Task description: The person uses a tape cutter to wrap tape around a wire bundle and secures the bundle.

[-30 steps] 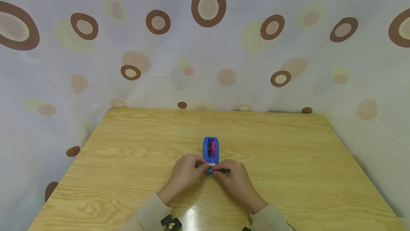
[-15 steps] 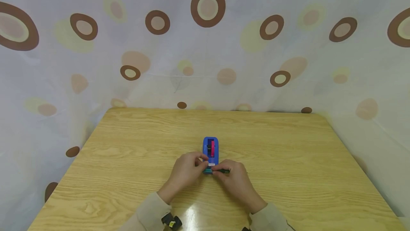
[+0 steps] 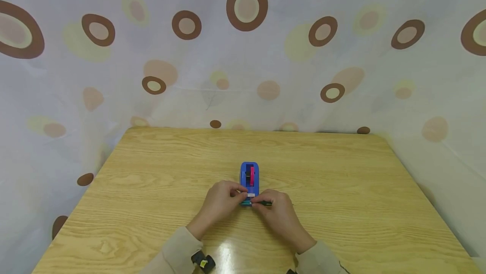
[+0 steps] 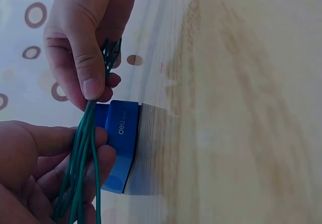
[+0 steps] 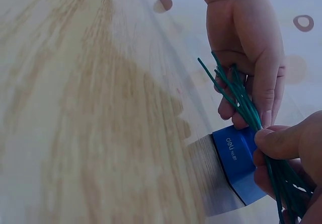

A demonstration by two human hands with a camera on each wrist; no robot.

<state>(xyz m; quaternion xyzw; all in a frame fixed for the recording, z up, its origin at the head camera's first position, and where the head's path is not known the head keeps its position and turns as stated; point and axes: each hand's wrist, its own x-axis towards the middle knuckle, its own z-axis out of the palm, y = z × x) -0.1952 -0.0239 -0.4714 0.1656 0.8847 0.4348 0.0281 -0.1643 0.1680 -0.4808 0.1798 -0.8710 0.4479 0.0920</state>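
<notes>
Green strands point(image 4: 82, 146), at near end of tape dispenser point(image 4: 123, 151) — right hand point(image 3: 276, 206) pinching; left hand point(image 3: 222, 200), grip indeterminable; best kept tightly bunched.

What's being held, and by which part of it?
Green strands, pinched partway along by the right hand; whether the left hand grips them too can't be told.

noted light wood-grain table point(image 3: 334, 198); found blue tape dispenser point(image 3: 250, 189), marked "deli" on both sides, standing upright directly on it.
</notes>
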